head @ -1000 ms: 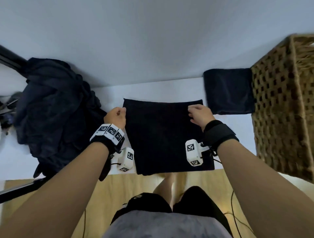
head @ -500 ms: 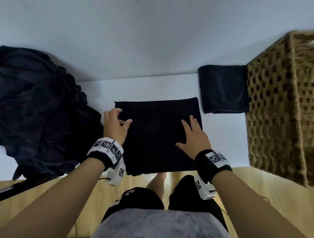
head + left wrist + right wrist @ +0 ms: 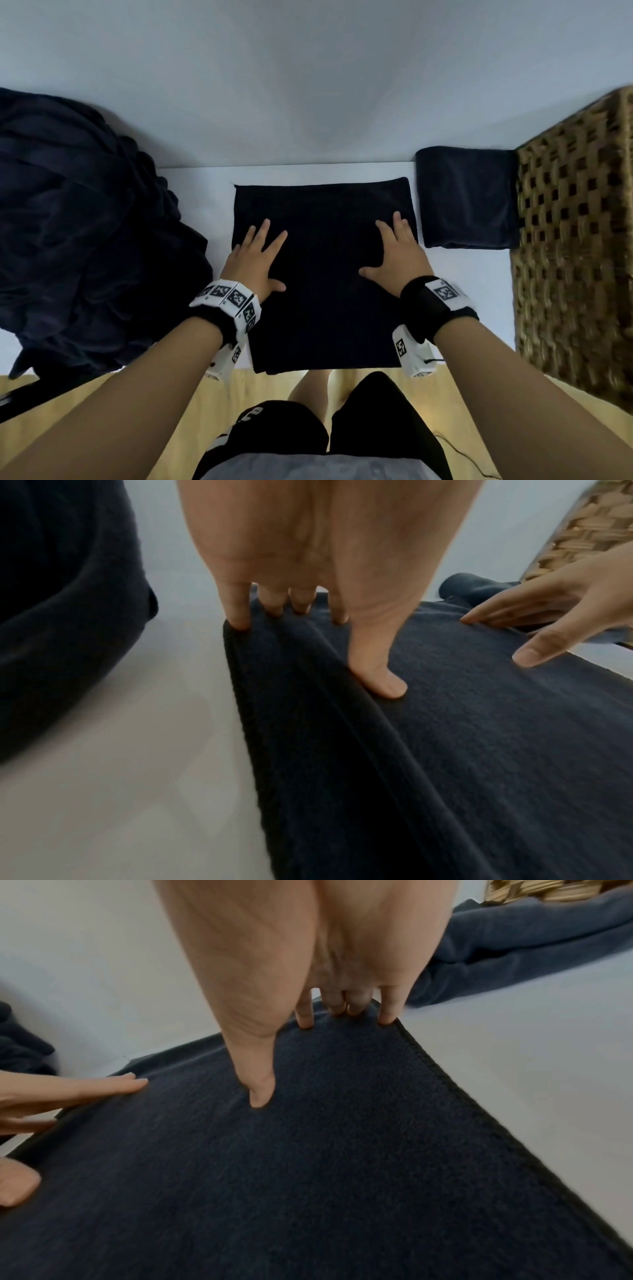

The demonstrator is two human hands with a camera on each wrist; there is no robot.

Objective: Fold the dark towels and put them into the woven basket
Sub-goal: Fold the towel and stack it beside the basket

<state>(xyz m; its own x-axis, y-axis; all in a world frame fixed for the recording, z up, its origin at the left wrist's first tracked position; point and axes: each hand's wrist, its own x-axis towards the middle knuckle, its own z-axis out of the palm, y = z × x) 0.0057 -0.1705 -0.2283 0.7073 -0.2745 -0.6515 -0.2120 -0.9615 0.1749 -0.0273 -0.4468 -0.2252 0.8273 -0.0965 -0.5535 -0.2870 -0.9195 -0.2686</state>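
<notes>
A flat, square-folded dark navy towel lies on the white bench, and both hands press on it with straight, spread fingers, each grip holding nothing. The left hand lies along its left edge, the right hand near its right edge. A second folded dark towel touches the brown woven basket.

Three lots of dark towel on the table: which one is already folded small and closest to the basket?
The small folded towel at the right, against the woven basket. The middle towel lies flat under both hands; the left pile is unfolded.
</notes>
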